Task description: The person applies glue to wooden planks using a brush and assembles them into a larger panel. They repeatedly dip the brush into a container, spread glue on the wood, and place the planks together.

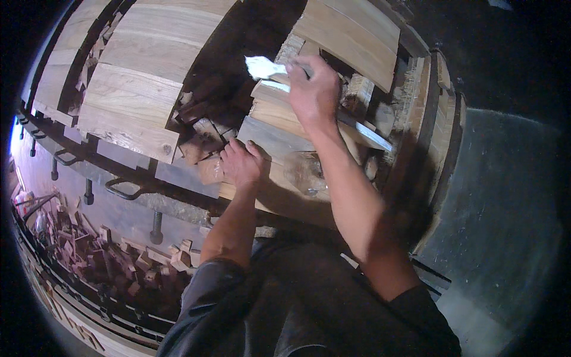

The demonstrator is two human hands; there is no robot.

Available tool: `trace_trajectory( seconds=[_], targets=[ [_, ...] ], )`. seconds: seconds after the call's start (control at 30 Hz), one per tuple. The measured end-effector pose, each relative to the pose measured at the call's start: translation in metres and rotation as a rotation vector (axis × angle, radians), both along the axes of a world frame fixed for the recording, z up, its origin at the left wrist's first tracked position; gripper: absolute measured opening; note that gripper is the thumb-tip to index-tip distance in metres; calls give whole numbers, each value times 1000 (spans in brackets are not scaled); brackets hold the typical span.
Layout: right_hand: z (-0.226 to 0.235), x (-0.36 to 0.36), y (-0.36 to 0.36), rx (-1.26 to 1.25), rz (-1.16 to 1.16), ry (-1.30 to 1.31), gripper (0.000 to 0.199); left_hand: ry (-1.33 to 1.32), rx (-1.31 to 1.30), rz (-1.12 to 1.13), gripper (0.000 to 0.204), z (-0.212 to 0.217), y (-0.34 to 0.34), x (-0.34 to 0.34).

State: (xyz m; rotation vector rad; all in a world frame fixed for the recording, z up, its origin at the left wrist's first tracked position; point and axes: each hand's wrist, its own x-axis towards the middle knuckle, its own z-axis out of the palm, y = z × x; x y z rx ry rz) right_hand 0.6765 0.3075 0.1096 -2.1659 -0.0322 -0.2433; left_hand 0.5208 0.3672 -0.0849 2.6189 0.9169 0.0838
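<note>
My right hand is closed on a short brush whose broad, ragged head is white all over. It hovers above the edge of a narrow wooden board, where a white wet-looking streak runs. A further white line lies along the board edge right of my wrist. Lower down, my left hand rests with fingers apart at the left end of some planks. Its fingertips touch wood beside small offcut blocks; their undersides are hidden.
Joined wooden panels lie to the left, and another panel at the upper right. A metal rail with handles and bolts crosses the left side. Wood scraps are heaped below it. Grey floor extends at the right.
</note>
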Motion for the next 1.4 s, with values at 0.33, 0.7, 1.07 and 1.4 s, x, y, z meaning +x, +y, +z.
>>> trace_trajectory(
  seconds=[0.33, 0.7, 1.07, 1.4],
  targets=[
    [4, -64, -192, -182, -294, 145, 18, -59, -10, -22, 51, -1, -6, -1],
    [-9, -141, -392, -176, -597, 107, 18, -39, 86, -31, 54, -3, -12, -1],
    [11, -48, -104, -77, -298, 387, 20, -6, 131, -42, 54, -4, -8, -3],
    [3, -82, -294, 178, -661, 520, 19, 39, 170, 2, 52, 17, -20, 0]
  ],
)
